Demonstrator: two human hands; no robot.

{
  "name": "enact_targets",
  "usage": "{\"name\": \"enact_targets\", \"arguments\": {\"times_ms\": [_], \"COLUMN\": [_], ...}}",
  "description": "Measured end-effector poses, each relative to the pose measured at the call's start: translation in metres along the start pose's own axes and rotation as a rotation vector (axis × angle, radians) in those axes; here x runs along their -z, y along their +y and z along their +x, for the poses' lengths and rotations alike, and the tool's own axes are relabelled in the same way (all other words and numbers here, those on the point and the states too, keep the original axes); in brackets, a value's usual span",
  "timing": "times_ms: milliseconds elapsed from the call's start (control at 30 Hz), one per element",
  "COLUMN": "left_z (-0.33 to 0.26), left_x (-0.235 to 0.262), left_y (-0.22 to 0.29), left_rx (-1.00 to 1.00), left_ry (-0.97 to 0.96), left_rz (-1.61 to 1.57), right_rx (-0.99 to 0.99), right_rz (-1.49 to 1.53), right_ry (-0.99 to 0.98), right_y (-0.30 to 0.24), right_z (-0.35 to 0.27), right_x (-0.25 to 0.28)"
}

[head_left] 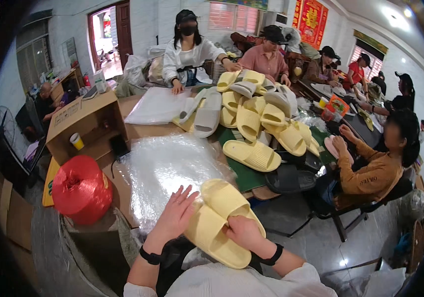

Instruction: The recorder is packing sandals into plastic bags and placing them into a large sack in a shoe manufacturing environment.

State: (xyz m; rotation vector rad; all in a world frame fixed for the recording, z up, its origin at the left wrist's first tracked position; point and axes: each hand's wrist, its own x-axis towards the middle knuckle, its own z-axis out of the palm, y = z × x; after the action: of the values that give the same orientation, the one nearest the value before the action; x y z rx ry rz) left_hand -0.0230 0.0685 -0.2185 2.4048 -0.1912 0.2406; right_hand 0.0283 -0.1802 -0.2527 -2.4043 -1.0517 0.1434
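A pair of pale yellow slide slippers (207,225) is held side by side in front of my body, toes pointing away to the upper left. My right hand (245,232) is closed on them, its fingers reaching in at the foot opening. Beside their left edge, my left hand (176,214) is open with fingers stretched out over the near edge of the clear plastic bags (167,168). I cannot tell whether it touches the slippers or the plastic. A black band circles each of my wrists.
A heap of yellow and grey slippers (250,116) covers the table's middle. At left are a red twine roll (80,190), a cardboard box (85,121) with a yellow cup (77,141), and a sack (95,247). A person in brown (370,171) sits at right; others work across the table.
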Motion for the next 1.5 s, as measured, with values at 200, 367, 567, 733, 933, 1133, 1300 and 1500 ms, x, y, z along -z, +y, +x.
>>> {"name": "enact_targets", "arguments": {"times_ms": [200,367,567,733,933,1133,1300,1500], "left_z": [-0.011,-0.016,-0.031,-0.048,-0.065,-0.093,-0.073,-0.085], "left_x": [-0.010,-0.011,-0.001,0.013,0.034,0.006,-0.007,-0.026], "left_y": [0.010,0.029,0.035,0.033,-0.001,-0.077,-0.104,-0.130], "left_rx": [-0.129,-0.282,-0.369,-0.321,-0.197,0.476,0.719,0.665], "left_ry": [-0.011,-0.099,-0.123,-0.149,-0.048,0.590,0.313,0.334], "left_rz": [0.226,0.091,0.035,-0.033,-0.231,-0.387,-0.430,-0.429], "right_rx": [0.045,0.127,0.282,-0.259,0.184,0.290,0.161,0.015], "right_rz": [0.012,0.000,0.884,-0.069,0.029,0.341,0.580,1.294], "right_ry": [0.004,0.242,0.204,0.114,0.309,0.158,-0.185,0.076], "right_y": [-0.011,0.005,0.004,-0.018,-0.028,-0.014,0.000,0.032], "right_z": [0.010,0.046,0.108,0.198,0.122,0.022,-0.016,-0.019], "right_x": [-0.013,-0.025,-0.052,-0.059,-0.057,-0.049,0.030,0.071]}}
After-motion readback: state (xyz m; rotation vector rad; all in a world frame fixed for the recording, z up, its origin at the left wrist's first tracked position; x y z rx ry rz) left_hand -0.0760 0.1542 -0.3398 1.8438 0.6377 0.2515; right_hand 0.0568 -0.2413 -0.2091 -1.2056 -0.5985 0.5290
